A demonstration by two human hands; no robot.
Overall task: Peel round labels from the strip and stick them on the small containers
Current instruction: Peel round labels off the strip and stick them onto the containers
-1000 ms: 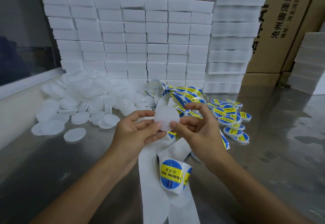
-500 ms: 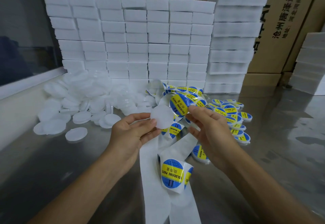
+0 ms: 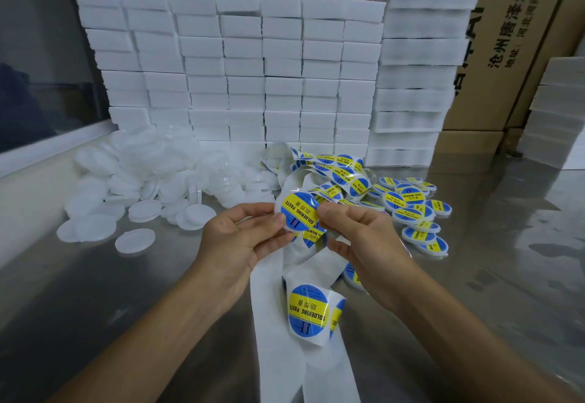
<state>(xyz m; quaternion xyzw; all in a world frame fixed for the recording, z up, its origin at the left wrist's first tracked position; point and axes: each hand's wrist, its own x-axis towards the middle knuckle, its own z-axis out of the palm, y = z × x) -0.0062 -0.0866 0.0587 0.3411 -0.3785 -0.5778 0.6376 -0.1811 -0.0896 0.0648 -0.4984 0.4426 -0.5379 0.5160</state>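
I hold one small container (image 3: 296, 212) up in the middle, above the counter (image 3: 493, 276), pinched at its left rim by my left hand (image 3: 243, 241) so its flat face is towards me. My right hand (image 3: 364, 238) presses a round label (image 3: 299, 211) onto that face with thumb and forefinger closed on its right edge; the label looks nearly seated. The strip (image 3: 285, 339) trails towards me between my wrists, one label curled up on it. Bare containers (image 3: 133, 200) are heaped far left, finished ones (image 3: 414, 209) right, so the right side seems the place to drop this one. White block stacks (image 3: 247, 70) wall off the far side; the near counter is open.
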